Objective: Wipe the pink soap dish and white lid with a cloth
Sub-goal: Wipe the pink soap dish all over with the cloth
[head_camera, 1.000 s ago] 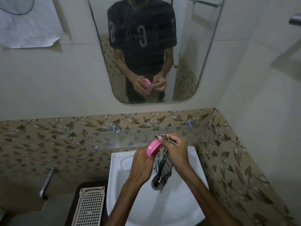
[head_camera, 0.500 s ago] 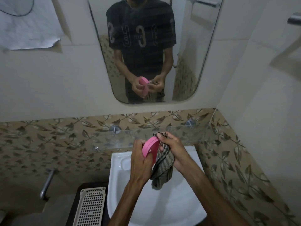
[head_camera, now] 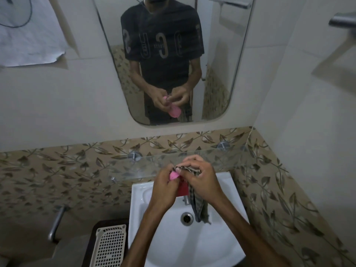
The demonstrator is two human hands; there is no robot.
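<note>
I'm gripping the pink dish (head_camera: 174,175) in my left hand (head_camera: 165,186), pinching the cloth (head_camera: 196,199) with my right hand (head_camera: 202,180), over the sink (head_camera: 221,237)

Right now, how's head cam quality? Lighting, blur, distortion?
Head view: dim and flat, no harsh glare; wide-angle bends the mirror edges and walls; soft blur on the left hand, right hand, soap dish and cloth.

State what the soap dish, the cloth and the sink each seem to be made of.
Soap dish: probably plastic, going by its even, smooth pink surface. Cloth: woven fabric, checked, hanging limp with a frayed end. Sink: likely glazed ceramic, being white, glossy and reflective.
</note>
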